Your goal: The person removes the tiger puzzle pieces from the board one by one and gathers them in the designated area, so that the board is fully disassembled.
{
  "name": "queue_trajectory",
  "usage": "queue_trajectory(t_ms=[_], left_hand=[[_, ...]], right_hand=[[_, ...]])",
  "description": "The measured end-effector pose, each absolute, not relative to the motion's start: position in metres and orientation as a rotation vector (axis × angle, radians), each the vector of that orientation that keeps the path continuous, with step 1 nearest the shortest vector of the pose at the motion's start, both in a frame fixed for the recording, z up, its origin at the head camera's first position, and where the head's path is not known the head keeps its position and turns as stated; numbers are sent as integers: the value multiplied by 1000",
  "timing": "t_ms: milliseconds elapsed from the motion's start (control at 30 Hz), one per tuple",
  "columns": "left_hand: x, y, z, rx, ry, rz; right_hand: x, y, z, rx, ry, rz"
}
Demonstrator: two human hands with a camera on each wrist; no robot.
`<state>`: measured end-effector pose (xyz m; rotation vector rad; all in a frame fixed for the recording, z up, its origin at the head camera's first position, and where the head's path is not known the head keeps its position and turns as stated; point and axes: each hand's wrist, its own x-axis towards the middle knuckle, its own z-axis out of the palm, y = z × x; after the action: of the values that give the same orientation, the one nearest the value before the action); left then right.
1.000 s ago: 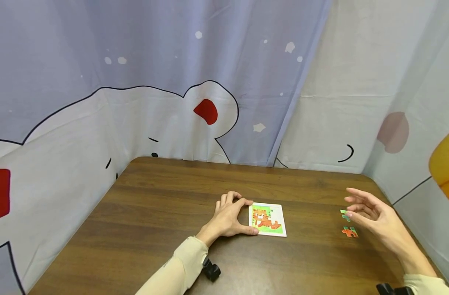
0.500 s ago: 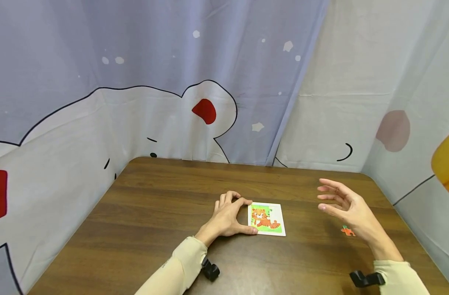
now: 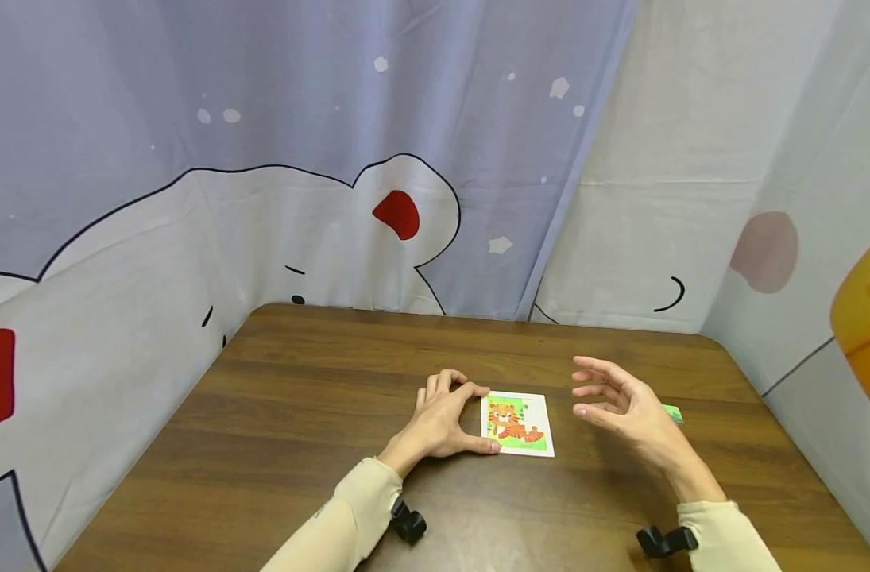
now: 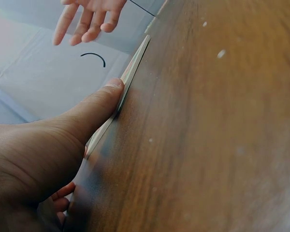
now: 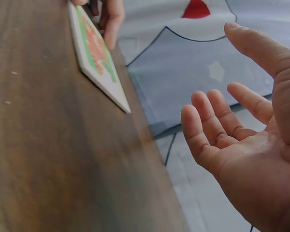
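A square jigsaw puzzle board (image 3: pixel 537 446) with a white frame and an orange tiger picture lies on the table. Its upper right part shows bare white. My left hand (image 3: pixel 438 421) holds the board at its left side, thumb at the near corner and index finger at the far one. To the board's right, my right hand (image 3: pixel 631 409) hovers above the table, fingers loosely bent and apart. The right wrist view shows nothing in that right hand (image 5: pixel 251 140). A green puzzle piece (image 3: pixel 673 414) peeks out behind the right hand; the orange piece is hidden.
The brown wooden table (image 3: pixel 320 373) has rounded far corners. A printed curtain (image 3: pixel 320 238) hangs along its back and sides. Each wrist wears a black camera mount, the left mount (image 3: pixel 408 522) and the right mount (image 3: pixel 666 543).
My right hand has moved left from above the loose pieces toward the board. It now covers the orange piece, and the green one shows behind the wrist. My left hand stays put.
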<state>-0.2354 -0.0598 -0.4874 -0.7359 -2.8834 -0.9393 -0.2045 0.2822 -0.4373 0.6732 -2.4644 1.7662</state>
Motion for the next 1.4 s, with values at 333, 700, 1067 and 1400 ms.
queue_trajectory(t_ms=[333, 700, 1067, 1400], left_hand=[[-236, -60, -489, -723, -2894, -933], [-236, -60, -488, -723, -2897, -950], [-236, -59, -487, -728, -2894, -944], [-236, -59, -489, -727, -2888, -939]], right_hand=[[-204, 267, -460, 646, -2515, 1858], [-206, 260, -477, 670, -2574, 1864], [-207, 260, -485, 726, -2581, 1800], [-208, 257, -490, 803, -2636, 1589]])
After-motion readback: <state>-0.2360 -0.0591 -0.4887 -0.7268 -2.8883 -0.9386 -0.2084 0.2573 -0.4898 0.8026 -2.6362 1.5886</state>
